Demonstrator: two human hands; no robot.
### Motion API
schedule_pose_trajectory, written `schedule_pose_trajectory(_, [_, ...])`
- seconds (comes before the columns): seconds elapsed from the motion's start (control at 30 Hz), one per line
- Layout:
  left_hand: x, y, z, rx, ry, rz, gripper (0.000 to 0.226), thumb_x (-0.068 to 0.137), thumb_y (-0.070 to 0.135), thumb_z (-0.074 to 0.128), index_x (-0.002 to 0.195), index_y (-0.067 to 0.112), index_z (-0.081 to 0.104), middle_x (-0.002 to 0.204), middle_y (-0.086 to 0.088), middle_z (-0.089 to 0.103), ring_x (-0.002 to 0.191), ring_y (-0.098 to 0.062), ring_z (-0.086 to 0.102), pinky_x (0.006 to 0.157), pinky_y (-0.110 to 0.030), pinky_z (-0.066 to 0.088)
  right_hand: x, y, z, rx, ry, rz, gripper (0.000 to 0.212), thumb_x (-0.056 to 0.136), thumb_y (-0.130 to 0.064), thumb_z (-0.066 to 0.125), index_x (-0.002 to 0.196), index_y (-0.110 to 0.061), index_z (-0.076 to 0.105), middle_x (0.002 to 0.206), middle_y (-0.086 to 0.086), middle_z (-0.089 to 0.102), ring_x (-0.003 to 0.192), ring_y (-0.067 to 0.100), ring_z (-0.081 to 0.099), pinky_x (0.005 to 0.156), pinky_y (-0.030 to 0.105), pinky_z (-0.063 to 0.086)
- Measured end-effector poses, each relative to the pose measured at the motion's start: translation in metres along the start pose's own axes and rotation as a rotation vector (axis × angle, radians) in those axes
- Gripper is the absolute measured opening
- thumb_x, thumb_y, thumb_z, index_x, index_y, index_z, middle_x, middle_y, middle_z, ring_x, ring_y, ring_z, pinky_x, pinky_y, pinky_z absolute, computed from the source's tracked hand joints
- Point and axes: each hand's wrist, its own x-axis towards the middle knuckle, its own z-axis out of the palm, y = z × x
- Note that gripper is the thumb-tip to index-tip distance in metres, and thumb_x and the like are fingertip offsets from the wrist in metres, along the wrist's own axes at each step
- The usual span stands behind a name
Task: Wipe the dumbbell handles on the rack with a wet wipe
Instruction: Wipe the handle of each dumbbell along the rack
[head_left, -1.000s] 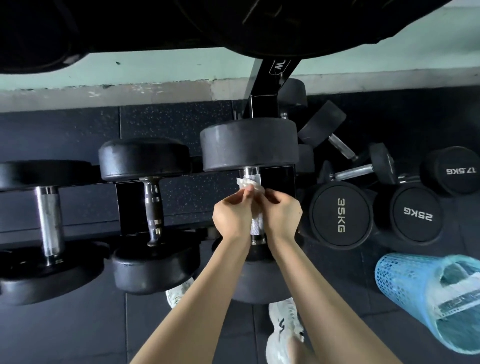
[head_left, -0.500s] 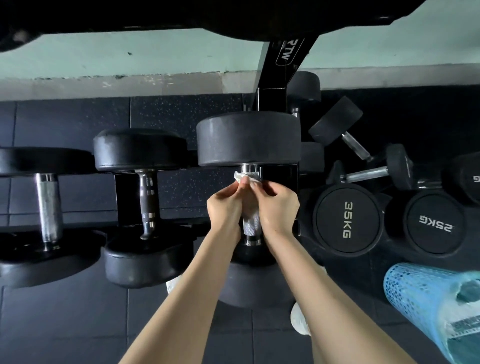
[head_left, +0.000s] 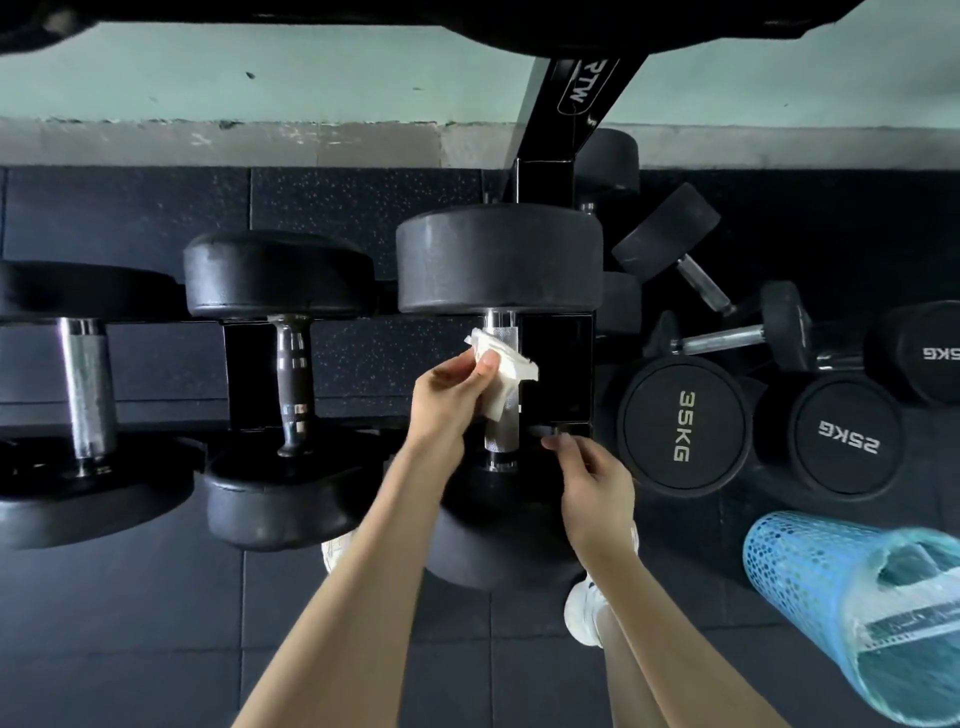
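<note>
Here, wipe (head_left: 508, 362) between left fingers (head_left: 453, 372), touching handle (head_left: 501, 432)

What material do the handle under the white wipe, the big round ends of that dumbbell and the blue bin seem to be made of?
Handle under the wipe: probably chromed steel; bright, shiny, finely knurled. Round ends: likely rubber coating; matt black, slightly scuffed. Blue bin: apparently plastic; mesh of small holes, thin clear bag inside.
</note>
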Motion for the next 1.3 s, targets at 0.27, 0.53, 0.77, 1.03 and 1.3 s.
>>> schedule_pose_trajectory(0.27, [-0.016, 0.0, 0.019, 0.529, 0.387, 0.452, 0.019, 0.082, 0.02, 0.072, 0.099, 0.013, 0.07, 0.082, 0.01, 0.067, 0.077, -0.005, 0.063, 0.066, 0.001, 0.037, 0.003, 0.007, 0.002, 0.006, 0.011, -0.007, 0.025, 0.094, -0.019, 0.048, 0.09, -0.022, 0.072, 0.089, -0.006, 0.07, 0.093, 0.013, 0.062, 0.085, 0.036, 0.047])
schedule_pose_trajectory(0.53, [-0.016, -0.006, 0.018, 0.772, 0.23, 0.438, 0.042, 0.085, 0.035, 0.068, 0.119, 0.01, 0.064, 0.073, -0.005, 0.065, 0.067, -0.016, 0.054, 0.058, -0.005, 0.034, 0.001, 0.008, 0.003, 0.03, 0.03, -0.004, 0.025, 0.092, -0.016, 0.05, 0.083, -0.022, 0.072, 0.082, -0.005, 0.07, 0.087, 0.014, 0.062, 0.083, 0.036, 0.047])
schedule_pose_trajectory(0.77, [0.004, 0.015, 0.001, 0.139, -0.174, -0.022, 0.006, 0.085, 0.01, 0.067, 0.083, 0.004, 0.068, 0.057, 0.005, 0.061, 0.05, -0.006, 0.054, 0.048, -0.019, 0.045, 0.0, 0.006, 0.001, 0.057, 0.041, -0.014, 0.026, 0.091, -0.011, 0.05, 0.079, -0.019, 0.071, 0.075, 0.006, 0.068, 0.079, 0.02, 0.061, 0.077, 0.037, 0.045])
schedule_pose_trajectory(1.03, [0.019, 0.019, -0.004, -0.006, -0.33, -0.065, 0.018, 0.089, 0.011, 0.056, 0.075, 0.006, 0.066, 0.046, -0.007, 0.053, 0.043, -0.015, 0.05, 0.043, -0.02, 0.041, -0.001, 0.006, 0.003, 0.103, 0.043, -0.043, 0.027, 0.09, -0.007, 0.049, 0.074, -0.016, 0.069, 0.076, 0.023, 0.064, 0.077, 0.031, 0.057, 0.068, 0.033, 0.041])
schedule_pose_trajectory(1.3, [0.013, 0.011, 0.018, 0.255, 0.069, 0.218, 0.044, 0.086, 0.03, 0.066, 0.049, 0.018, 0.044, 0.043, 0.004, 0.039, 0.045, -0.009, 0.032, 0.053, -0.023, 0.034, -0.003, 0.006, 0.002, 0.065, 0.033, -0.043, 0.027, 0.089, -0.011, 0.05, 0.074, -0.02, 0.07, 0.067, 0.022, 0.058, 0.058, 0.017, 0.047, 0.06, 0.031, 0.038])
